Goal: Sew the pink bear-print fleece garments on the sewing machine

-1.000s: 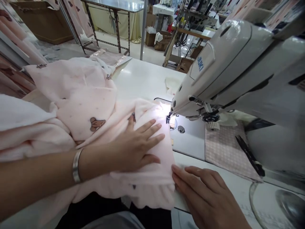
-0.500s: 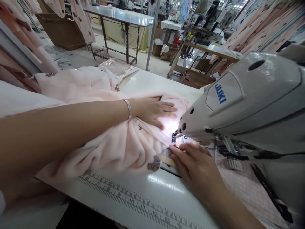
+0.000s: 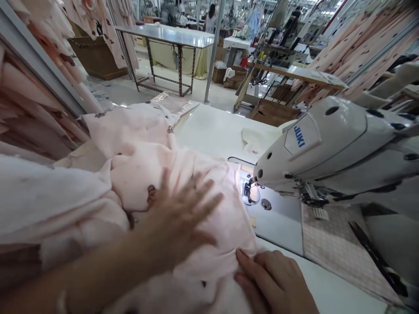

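Note:
Soft pale pink fabric (image 3: 225,226) with small brown printed figures lies bunched across the sewing table, left of the white sewing machine (image 3: 340,144). My left hand (image 3: 180,218), smeared by motion, has its fingers spread over the cloth. At the fabric's near right corner, my right hand (image 3: 278,279) pinches the edge between thumb and fingers. The fabric's straight edge runs just left of the presser foot (image 3: 248,188), apart from it. Lit metal shows around the needle plate (image 3: 252,198).
Black scissors (image 3: 376,257) rest on checked pink cloth (image 3: 334,244) right of the machine bed. A pale scrap (image 3: 258,138) lies behind the machine head. Pink garments (image 3: 29,100) hang at left. Beyond stand a metal-topped table (image 3: 163,35), a pole (image 3: 214,52) and cardboard boxes (image 3: 273,111).
The fabric has come out from the presser foot and moved left and nearer. My right hand has moved nearer with its edge; my left hand has drawn back left. The view has shifted.

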A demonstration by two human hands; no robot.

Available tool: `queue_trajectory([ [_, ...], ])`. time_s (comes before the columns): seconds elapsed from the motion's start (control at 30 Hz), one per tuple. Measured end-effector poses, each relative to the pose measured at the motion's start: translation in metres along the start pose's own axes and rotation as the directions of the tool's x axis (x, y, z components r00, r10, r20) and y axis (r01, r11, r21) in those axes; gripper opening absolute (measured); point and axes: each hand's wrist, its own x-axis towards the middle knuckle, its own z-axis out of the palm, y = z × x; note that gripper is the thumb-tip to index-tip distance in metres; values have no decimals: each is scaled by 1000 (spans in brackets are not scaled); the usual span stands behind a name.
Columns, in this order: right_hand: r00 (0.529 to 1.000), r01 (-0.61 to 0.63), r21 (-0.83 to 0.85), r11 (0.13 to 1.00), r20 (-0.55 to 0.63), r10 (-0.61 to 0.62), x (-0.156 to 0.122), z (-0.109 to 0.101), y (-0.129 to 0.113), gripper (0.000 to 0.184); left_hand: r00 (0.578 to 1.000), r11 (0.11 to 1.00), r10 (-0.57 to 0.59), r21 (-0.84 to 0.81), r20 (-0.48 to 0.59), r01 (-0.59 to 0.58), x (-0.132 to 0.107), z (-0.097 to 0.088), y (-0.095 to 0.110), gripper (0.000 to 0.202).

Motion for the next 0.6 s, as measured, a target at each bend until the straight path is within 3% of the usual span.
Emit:
queue_trajectory([
  [0.07,1000,-8,-22,1000,-9,8,-9,2,-6,24,993,990,-114,84,-28,116,-16,-12,-43,53],
  [0.13,999,-29,-37,999,12,29,-14,4,-9,27,991,984,-136,111,-9,136,-13,-28,-81,49],
  [0.2,998,-57,-37,998,32,58,-16,4,-11,29,982,973,-187,137,0,185,9,-44,-93,34],
  [0.27,995,-79,-4,997,55,79,-17,2,-13,28,980,969,-199,148,-14,199,45,-52,-76,23],
  [0.3,993,-99,25,995,59,98,-18,0,-13,25,990,981,-141,131,-10,141,65,-51,-61,20],
  [0.37,980,-197,71,978,46,194,-17,-2,-12,15,996,999,46,7,71,-47,106,-37,-32,22],
  [0.43,935,-355,55,933,18,355,-15,-3,-8,21,984,992,94,-100,148,-80,136,-18,-16,18],
  [0.53,861,-509,-30,860,-15,508,-7,2,-2,37,981,982,107,-169,160,-80,150,-5,-18,14],
  [0.6,860,-511,-28,859,-17,511,-3,5,1,34,989,977,99,-197,106,-77,136,-15,-24,22],
])
